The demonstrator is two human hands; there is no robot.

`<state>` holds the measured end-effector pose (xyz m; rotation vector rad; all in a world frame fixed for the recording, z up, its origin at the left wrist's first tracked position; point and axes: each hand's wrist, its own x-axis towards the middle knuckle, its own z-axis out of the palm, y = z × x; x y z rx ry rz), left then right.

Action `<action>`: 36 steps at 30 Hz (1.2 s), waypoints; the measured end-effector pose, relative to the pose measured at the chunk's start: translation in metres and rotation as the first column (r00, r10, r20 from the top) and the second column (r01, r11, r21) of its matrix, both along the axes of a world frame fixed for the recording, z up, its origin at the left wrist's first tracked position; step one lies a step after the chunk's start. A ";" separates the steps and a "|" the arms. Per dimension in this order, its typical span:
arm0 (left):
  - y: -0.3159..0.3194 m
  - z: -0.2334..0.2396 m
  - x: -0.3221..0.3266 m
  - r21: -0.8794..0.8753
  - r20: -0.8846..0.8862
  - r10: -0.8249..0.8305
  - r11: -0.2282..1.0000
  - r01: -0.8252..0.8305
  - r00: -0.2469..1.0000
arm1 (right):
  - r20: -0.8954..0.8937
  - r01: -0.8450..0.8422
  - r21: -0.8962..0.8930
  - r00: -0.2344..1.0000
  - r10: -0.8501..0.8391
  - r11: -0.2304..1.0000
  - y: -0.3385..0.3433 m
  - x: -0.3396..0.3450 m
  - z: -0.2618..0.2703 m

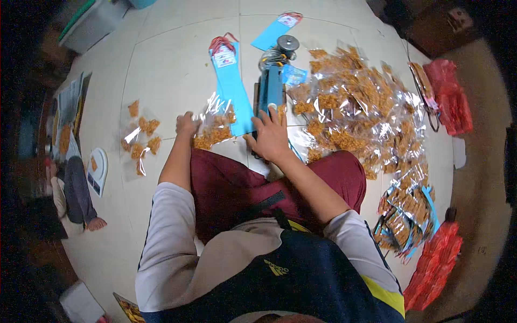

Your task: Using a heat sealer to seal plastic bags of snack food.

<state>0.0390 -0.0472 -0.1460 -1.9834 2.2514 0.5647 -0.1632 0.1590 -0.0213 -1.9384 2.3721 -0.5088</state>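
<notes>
My left hand (187,124) is at the left edge of a clear plastic bag of brown crispy snacks (216,131), its fingers closed at the bag's side. My right hand (270,133) lies spread over the near end of a blue hand impulse sealer (271,87), thumb pointing to the left. Between the hands, long light-blue card strips (234,93) with red ties and printed labels lie on the floor. Beyond the sealer are a metal-lidded container (288,43) and another blue strip (272,34). Many filled clear bags (347,101) are heaped to the right.
Loose small bags of snacks (141,141) and a white kitchen scale (97,171) lie to the left. Another person (76,189) sits at the far left. Strung snack packs (408,218) and red plastic bags (434,266) lie at the lower right. A grey bin (95,26) stands at the upper left.
</notes>
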 end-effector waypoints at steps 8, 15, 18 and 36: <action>-0.011 -0.020 0.027 0.059 -0.178 0.079 0.996 -0.070 0.981 | 0.962 0.554 -0.082 0.262 -0.080 0.829 -0.021 -0.063 -0.044; -0.011 0.008 0.025 -0.050 -0.026 -0.050 0.998 0.048 0.998 | 0.876 0.528 0.351 0.107 -0.471 0.773 -0.022 -0.085 -0.126; -0.008 0.015 0.032 -0.101 -0.036 -0.047 0.994 0.043 0.998 | 0.945 0.412 0.133 0.222 -0.241 0.901 -0.031 -0.080 -0.104; 0.023 0.063 0.060 0.127 -0.606 -0.075 0.974 0.189 0.792 | -0.055 0.575 -0.527 0.712 -0.700 0.626 0.052 -0.208 0.008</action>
